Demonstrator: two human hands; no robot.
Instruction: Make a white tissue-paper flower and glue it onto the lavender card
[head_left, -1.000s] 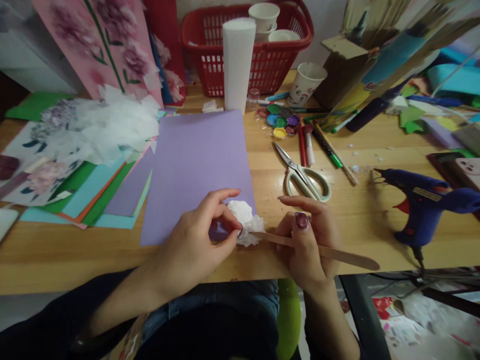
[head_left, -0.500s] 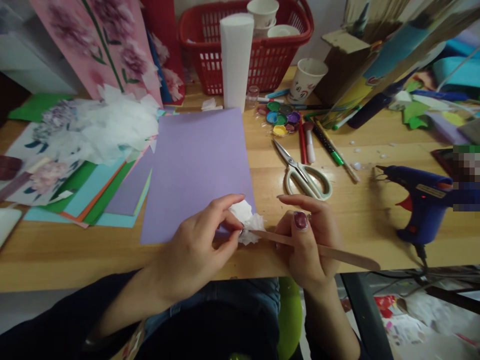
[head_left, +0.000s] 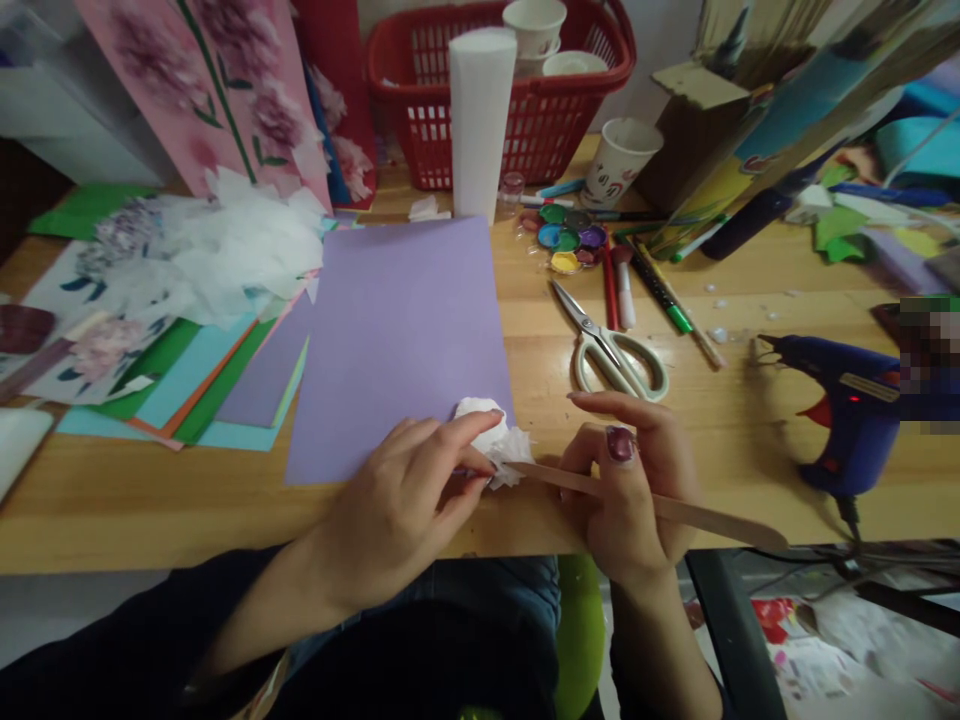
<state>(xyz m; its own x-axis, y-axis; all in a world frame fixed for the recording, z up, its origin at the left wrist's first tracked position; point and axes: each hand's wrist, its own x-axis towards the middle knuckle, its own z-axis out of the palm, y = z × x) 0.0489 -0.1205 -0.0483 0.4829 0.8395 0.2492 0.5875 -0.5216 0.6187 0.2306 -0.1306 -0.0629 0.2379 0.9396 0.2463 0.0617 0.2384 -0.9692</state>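
Observation:
My left hand point(head_left: 409, 490) is closed in a pinch on crumpled white tissue paper point(head_left: 516, 448), which lies over the near right corner of a purple paper sheet point(head_left: 405, 310). Between the thumb and fingers of my right hand point(head_left: 637, 500) is a thin wooden stick point(head_left: 720, 521). Its tapered end points left and reaches the tissue paper; whether it presses in, I cannot tell. The index finger of that hand is stretched out. Beyond my right hand lie scissors point(head_left: 611, 350) with pale handles, their blades toward the back left.
A blue hot glue gun point(head_left: 855, 400) sits at the right, its cord hanging off the table edge. Paint pots point(head_left: 566, 238), brushes and a paper cup point(head_left: 621, 165) stand behind, near a red basket point(head_left: 420, 110). White tissue point(head_left: 240, 245) and coloured paper point(head_left: 195, 375) lie left.
The whole view has shifted slightly. My right hand has moved a little to the right with the stick, while my left hand keeps its pinch on the tissue paper.

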